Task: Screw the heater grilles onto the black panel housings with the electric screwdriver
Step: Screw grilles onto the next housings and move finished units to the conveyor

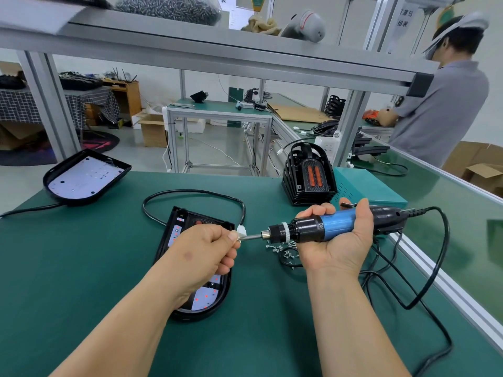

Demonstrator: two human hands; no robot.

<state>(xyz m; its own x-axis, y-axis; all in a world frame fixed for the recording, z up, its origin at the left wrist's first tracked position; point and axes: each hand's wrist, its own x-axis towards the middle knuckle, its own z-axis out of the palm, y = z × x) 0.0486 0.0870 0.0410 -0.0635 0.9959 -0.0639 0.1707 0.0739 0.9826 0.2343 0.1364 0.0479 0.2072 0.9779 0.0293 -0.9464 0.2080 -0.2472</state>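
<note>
The electric screwdriver (321, 227) lies level in the right hand (337, 240), palm up, fingers curled round its blue body. The left hand (204, 251) pinches a screw (239, 238) at the bit's tip, above a black panel housing (182, 213) at mid-bench (95, 254). Heater grilles (309, 175) are stacked by the far edge.

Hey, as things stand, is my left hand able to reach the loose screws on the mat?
Probably yes: the loose screws lie just beyond the left hand, below the screwdriver, nothing between them. Its fingertips pinch a screw at the bit, though.
</note>
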